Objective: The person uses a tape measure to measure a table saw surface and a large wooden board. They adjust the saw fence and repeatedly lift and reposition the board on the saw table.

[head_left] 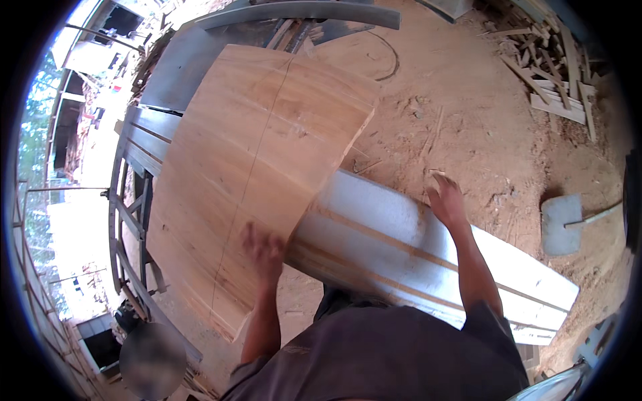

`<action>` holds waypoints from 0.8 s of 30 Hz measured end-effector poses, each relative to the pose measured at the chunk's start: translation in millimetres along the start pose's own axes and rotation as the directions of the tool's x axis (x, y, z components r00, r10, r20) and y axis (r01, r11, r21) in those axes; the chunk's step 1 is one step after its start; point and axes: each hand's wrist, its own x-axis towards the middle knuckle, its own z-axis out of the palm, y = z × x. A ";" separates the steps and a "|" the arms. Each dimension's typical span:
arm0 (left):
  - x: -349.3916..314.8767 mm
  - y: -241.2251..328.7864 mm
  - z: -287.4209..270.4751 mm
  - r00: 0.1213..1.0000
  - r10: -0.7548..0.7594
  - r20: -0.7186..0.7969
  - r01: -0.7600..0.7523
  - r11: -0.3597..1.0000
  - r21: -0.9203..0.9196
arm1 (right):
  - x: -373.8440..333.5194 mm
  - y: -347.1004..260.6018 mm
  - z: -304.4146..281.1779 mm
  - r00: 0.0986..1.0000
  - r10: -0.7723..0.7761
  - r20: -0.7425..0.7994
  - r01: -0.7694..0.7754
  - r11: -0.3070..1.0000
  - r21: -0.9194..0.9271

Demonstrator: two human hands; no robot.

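Observation:
A wide wooden panel point(234, 147), made of joined boards with a thin dark line drawn along its length, lies across a long metal-topped bench point(381, 207) with narrow brown strips running along it. My left hand point(263, 248) is over the panel's near right part, close to its edge. Motion smears its fingers, so their grip and any contact are unclear. To the right, my right hand point(447, 199) is at the bench's far edge, thumb and fingers apart, with nothing in it. Whether it touches the bench is hard to see.
Beyond the panel are a grey metal sheet point(177, 70) and a long curved metal strip point(307, 9). Scrap wood point(552, 80) is heaped at the far right. A shovel point(562, 224) lies on the dirt ground. A metal frame point(134, 220) stands left of the panel.

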 end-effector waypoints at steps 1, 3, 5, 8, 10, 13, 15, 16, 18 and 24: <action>16.2 24.9 10.8 0.998 -0.006 0.056 0.008 1.000 -0.030 | -17.3 12.7 -9.0 0.999 -0.045 -0.022 0.044 0.997 -0.058; 37.8 59.5 25.7 0.998 -0.040 0.057 0.031 0.989 0.146 | -52.2 30.4 -30.2 0.984 -0.147 -0.098 0.132 0.981 -0.142; 48.0 73.8 39.7 0.996 -0.041 0.084 0.021 0.974 0.226 | -88.2 54.9 -47.6 0.992 -0.062 -0.112 0.045 0.987 -0.152; 45.8 63.5 38.7 0.991 -0.018 0.133 -0.017 0.966 0.257 | -109.6 83.4 -57.9 0.989 0.024 -0.147 -0.057 0.973 -0.224; 45.4 59.7 37.7 0.988 -0.003 0.155 -0.041 0.961 0.274 | -108.5 90.7 -51.3 0.984 0.087 -0.155 -0.112 0.981 -0.161; 37.4 58.9 36.1 0.982 -0.012 0.187 -0.041 0.960 0.276 | -109.8 98.8 -47.1 0.984 0.148 -0.100 -0.165 0.965 -0.203; 50.4 53.0 50.9 0.975 0.080 0.205 -0.128 0.963 0.236 | -114.6 102.3 -41.1 0.980 0.095 -0.174 -0.131 0.969 -0.208; 50.3 60.9 40.7 0.970 0.092 0.224 -0.150 0.955 0.257 | -115.2 122.7 -35.7 0.980 0.013 -0.199 -0.057 0.975 -0.214; 51.1 63.2 43.5 0.967 0.084 0.242 -0.141 0.963 0.229 | -101.9 128.7 -33.7 0.984 0.043 -0.171 -0.074 0.982 -0.176; 58.1 75.6 50.7 0.966 0.041 0.255 -0.108 0.961 0.254 | -82.2 131.2 -27.9 0.991 0.106 -0.080 -0.113 0.990 -0.082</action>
